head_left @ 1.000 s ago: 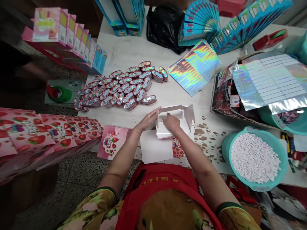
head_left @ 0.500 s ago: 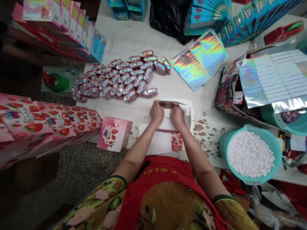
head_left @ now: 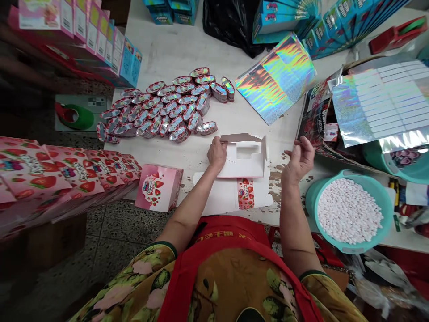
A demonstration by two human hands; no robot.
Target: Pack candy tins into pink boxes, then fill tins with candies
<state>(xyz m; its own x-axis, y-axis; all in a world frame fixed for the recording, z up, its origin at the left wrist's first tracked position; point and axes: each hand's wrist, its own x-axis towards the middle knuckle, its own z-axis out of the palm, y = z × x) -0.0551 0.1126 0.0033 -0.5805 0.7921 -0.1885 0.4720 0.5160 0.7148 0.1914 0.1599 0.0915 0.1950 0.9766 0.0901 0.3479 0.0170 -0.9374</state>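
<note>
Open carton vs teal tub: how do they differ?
Shape: the open carton is boxy with straight edges; the teal tub is round.
Contents: the carton shows no contents, while the tub is filled with small white pieces.
Handling: the left hand is at the carton's left side; neither hand touches the tub.
Shared: both are open, with their insides visible to the camera.
</note>
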